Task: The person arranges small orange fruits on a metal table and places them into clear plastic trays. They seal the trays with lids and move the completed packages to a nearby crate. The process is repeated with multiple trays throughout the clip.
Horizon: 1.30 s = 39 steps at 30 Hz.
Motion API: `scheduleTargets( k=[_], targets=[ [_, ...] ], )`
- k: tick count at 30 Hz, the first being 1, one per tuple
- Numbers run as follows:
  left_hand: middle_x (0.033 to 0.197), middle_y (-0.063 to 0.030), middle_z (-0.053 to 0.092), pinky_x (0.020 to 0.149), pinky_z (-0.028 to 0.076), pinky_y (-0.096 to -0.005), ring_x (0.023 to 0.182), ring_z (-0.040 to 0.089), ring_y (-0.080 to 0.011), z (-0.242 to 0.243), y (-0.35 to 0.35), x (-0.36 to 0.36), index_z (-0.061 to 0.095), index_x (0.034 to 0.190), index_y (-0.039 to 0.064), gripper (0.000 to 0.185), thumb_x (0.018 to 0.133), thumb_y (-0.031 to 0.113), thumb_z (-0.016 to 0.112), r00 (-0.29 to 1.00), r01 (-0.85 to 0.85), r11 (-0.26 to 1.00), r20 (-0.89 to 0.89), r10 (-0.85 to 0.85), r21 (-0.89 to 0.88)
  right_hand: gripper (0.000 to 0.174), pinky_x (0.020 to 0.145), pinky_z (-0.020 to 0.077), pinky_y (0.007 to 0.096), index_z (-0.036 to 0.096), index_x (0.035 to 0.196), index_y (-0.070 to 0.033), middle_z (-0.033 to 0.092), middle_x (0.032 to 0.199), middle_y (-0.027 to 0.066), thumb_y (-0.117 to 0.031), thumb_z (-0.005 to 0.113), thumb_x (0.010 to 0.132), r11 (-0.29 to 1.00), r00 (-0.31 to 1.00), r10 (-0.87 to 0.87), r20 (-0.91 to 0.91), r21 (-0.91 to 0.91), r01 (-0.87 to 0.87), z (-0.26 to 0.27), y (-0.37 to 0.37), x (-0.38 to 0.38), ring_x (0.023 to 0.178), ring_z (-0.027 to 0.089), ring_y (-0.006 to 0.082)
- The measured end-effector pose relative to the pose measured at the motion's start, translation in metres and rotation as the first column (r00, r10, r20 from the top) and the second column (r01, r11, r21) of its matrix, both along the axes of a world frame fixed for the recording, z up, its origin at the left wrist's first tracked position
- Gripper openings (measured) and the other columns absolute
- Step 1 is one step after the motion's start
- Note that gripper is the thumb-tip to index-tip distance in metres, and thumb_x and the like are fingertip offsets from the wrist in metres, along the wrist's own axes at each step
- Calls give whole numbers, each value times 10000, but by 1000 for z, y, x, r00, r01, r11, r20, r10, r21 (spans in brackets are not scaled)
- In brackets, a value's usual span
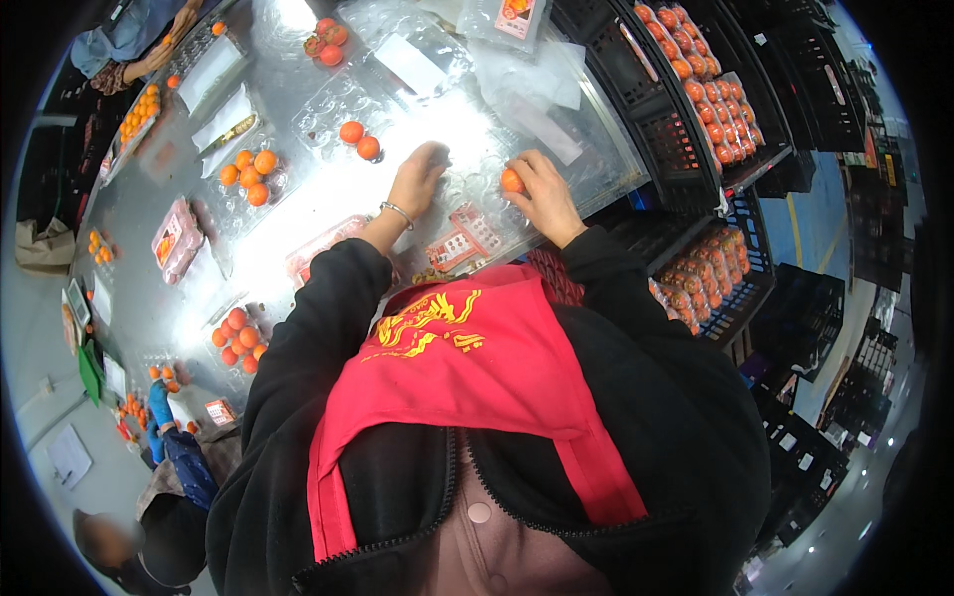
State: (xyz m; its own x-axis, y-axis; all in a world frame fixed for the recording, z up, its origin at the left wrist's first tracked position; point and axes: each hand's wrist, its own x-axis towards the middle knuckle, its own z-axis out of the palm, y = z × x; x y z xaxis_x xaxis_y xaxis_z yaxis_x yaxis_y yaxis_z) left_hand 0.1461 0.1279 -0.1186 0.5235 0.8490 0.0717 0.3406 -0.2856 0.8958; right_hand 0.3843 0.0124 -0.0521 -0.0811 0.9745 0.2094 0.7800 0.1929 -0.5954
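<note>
My right hand (pixel 544 192) has its fingers around a small orange fruit (pixel 512 180), low over a clear plastic tray (pixel 477 175) on the metal table. My left hand (pixel 417 179), with a bangle at the wrist, is at that tray's left side; glare and blur hide what its fingertips touch. Two loose orange fruits (pixel 359 141) lie to its upper left. Printed label sheets (pixel 456 242) lie by the table's near edge, right of a pink-tinted package (pixel 320 242). Farther left, several orange fruits (pixel 250 176) rest on another clear tray.
Black crates (pixel 659 134) with packed fruit (pixel 723 123) border the table's right side. Plastic bags (pixel 522 71) and red fruits (pixel 326 41) lie at the back. A co-worker's hands (pixel 165 51) are at the upper left, another's blue-gloved hands (pixel 159 406) at the lower left.
</note>
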Motion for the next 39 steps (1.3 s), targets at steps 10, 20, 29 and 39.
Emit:
scheduleTargets(
  k=[10, 20, 29, 39],
  targets=[
    [1445, -203, 458, 1100, 422, -430, 1333, 461, -387, 41, -40, 60, 517, 1346, 32, 535, 825, 33, 633, 934, 352, 854, -195, -298, 384, 277, 877, 500, 455, 643, 1160, -11, 593, 1127, 169, -12, 646, 884, 996, 995, -87, -54, -24, 86, 3, 10, 4, 1030, 599, 392],
    [1573, -118, 381, 1240, 192, -531, 1517, 238, -354, 29, -28, 92, 440, 1483, 131, 938, 754, 643, 734, 665, 643, 692, -687, -292, 328, 390, 687, 583, 329, 587, 1276, 18, 658, 1110, 133, -39, 676, 901, 819, 770, -574, -279, -213, 533, -40, 40, 84, 849, 700, 210],
    [1549, -31, 420, 1141, 175, -757, 1527, 222, -329, 39, -22, 98, 499, 1441, 285, 882, 697, 682, 759, 619, 634, 739, -722, -310, 226, 820, 956, 485, 362, 427, 1386, 180, 600, 1265, 249, -309, 814, 853, 721, 398, -678, -618, -455, 522, -50, 229, 92, 1146, 599, 281],
    [1532, -41, 428, 1136, 183, -754, 1520, 237, -314, 28, -13, 91, 512, 1411, 247, 918, 656, 703, 765, 726, 566, 772, -618, -301, 289, 384, 798, 526, 333, 585, 1156, 57, 679, 1109, 141, -115, 782, 874, 912, 202, -402, -893, -373, 169, -28, 273, 110, 956, 667, 193]
  ],
)
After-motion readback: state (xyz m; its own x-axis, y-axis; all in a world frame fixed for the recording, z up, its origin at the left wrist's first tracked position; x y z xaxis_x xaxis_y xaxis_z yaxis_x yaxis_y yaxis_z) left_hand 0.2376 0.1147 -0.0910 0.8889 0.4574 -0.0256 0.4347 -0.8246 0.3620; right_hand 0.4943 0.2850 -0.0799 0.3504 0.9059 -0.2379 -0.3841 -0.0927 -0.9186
